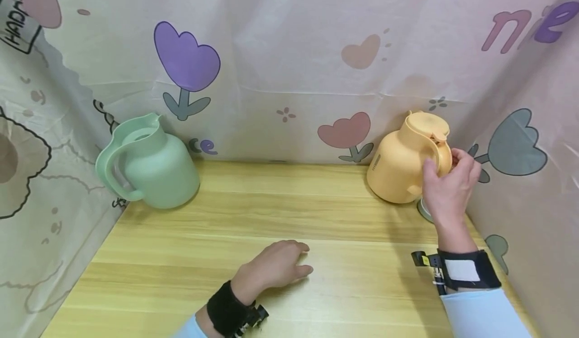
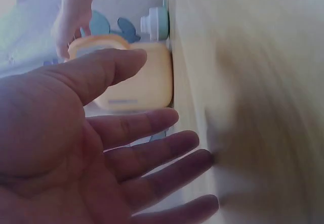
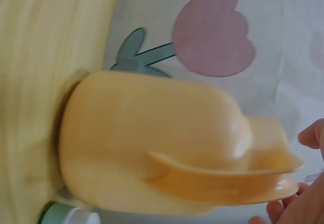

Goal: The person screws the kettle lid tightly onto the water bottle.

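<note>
A yellow-orange thermos jug (image 1: 394, 169) stands upright at the back right, its handle (image 3: 217, 181) turned toward the person. My right hand (image 1: 452, 184) is at the upper part of that handle. In the right wrist view the thumb (image 3: 311, 135) stands apart from the handle, while the fingertips (image 3: 276, 211) are right at its outer edge. Low over the table, front centre, my left hand (image 1: 276, 265) holds nothing; its fingers (image 2: 157, 155) are spread and fairly straight. A green-and-white stopper (image 2: 158, 24) sits beside the yellow-orange jug, partly hidden by my right hand in the head view.
At the back left stands a green thermos jug (image 1: 163, 172), handle toward the left front. Printed cloth (image 1: 280, 51) hangs along the back and both sides of the wooden table (image 1: 253, 202), close behind both jugs.
</note>
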Tool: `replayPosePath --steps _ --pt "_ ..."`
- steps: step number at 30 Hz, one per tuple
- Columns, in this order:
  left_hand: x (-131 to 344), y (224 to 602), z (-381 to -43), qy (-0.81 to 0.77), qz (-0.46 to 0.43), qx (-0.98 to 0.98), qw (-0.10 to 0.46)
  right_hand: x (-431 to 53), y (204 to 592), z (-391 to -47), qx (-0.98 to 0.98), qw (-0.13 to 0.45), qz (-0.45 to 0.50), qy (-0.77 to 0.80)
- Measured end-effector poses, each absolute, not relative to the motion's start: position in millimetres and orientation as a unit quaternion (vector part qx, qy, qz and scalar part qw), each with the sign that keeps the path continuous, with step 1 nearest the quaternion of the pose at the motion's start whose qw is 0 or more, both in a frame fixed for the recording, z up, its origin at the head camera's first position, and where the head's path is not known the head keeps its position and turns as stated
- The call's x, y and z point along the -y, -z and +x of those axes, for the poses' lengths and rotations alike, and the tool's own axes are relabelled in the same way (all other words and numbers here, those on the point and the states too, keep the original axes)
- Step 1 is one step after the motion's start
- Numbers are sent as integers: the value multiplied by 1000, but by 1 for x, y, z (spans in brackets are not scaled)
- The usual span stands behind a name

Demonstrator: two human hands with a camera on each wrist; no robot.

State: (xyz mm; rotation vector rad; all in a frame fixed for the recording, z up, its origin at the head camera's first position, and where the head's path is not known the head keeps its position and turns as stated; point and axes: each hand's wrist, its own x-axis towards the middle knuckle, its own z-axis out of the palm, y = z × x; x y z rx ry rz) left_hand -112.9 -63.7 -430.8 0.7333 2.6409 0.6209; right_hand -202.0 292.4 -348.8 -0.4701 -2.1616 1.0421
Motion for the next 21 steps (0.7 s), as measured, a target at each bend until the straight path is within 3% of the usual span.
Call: replayPosePath --steps 7,10,13,21 --pt "84 427 -125 -233 234 -936 119 -267 349 -188 818 458 -77 -338" --pt "93 427 -131 -238 226 -941 89 -250 358 -183 816 478 -18 -323" --pt "103 427 -136 -233 215 -946 63 -231 372 -177 835 439 24 -331" --pt "143 427 -142 -249 177 -951 37 -202 418 -159 912 247 54 -323"
